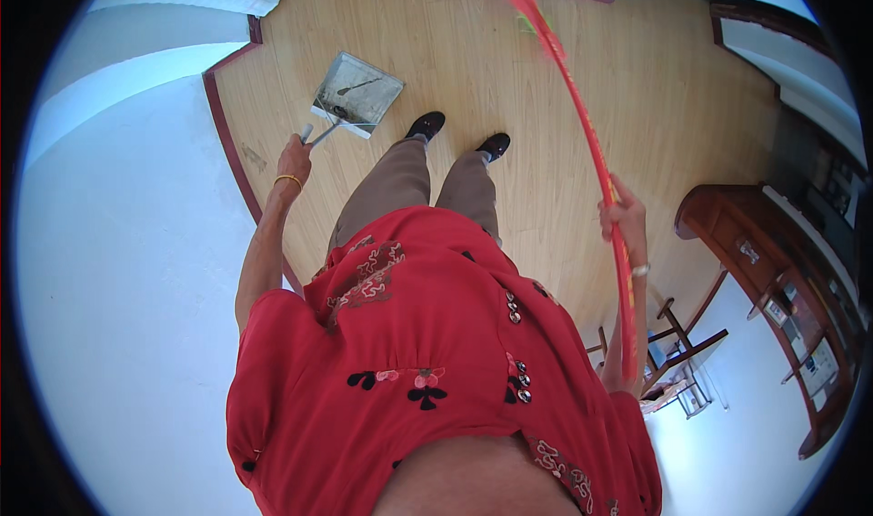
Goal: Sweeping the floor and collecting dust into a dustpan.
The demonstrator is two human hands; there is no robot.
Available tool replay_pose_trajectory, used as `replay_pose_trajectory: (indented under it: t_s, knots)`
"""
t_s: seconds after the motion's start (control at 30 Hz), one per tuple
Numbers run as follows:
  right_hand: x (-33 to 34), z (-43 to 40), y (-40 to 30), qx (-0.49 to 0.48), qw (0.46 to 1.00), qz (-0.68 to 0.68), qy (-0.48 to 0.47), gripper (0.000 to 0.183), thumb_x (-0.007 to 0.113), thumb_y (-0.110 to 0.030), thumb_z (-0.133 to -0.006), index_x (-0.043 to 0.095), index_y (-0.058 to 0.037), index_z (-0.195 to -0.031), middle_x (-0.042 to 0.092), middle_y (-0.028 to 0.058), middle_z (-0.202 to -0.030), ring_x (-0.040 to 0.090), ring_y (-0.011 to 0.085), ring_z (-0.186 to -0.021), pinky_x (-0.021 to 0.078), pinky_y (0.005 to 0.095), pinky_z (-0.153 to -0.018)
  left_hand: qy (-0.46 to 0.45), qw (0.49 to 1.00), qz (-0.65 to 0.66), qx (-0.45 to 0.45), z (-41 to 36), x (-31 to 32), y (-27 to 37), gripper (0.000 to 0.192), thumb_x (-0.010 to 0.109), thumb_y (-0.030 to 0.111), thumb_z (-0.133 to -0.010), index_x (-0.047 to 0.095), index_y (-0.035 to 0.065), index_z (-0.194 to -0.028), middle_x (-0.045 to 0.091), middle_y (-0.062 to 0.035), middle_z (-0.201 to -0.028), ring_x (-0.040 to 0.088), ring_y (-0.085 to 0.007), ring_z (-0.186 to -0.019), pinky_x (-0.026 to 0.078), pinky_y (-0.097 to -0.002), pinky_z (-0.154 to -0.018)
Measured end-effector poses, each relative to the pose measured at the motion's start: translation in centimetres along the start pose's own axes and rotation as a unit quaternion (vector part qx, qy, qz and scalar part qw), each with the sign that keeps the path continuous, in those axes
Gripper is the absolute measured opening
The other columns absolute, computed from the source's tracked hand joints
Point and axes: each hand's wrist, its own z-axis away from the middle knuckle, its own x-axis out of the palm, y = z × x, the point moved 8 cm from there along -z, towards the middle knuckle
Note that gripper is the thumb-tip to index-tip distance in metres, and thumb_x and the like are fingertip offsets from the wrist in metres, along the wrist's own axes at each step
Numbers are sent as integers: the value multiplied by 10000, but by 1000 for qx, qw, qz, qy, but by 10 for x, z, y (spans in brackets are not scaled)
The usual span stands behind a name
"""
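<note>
My left hand (296,158) grips the handle of a long-handled metal dustpan (372,96), whose pan hangs over or rests on the floor ahead of my feet; which of the two, I cannot tell. Dark debris or staining shows inside the pan. On the other side, my right hand (624,217) is closed around the red shaft of a broom (592,134). The broom's far end, with a bit of green bristle beside it, points away from me to the floor near the far wall. Its upper end runs back along my right forearm.
Wood-plank floor (545,195) spreads around my dark shoes (428,124). A white wall (136,243) with a dark red baseboard (228,134) runs close on my left. To the right stand a brown wooden cabinet (736,243) and a dark-framed wooden stand (685,362).
</note>
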Motion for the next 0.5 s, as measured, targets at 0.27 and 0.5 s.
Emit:
replay_pose_trajectory:
  t_s: [0.27,0.5]
  knots:
    - [4,-35,-27,11,1000,11,8,679,532,62,-640,298,3,-1275,483,28,-587,428,72,-382,339,204,-305,-1,1000,-16,-20,-1,-2,5,224,484,192,-815,443,-24,-860,551,-259,-837,527,-413,-816,415,-455,-677]
    - [38,-34,-39,-4,981,193,-19,683,522,89,-604,345,-4,-1257,487,36,-560,450,98,-390,369,227,-343,-21,999,-24,40,-8,-10,46,193,483,174,-816,441,-13,-840,549,-254,-798,532,-407,-779,414,-461,-660]
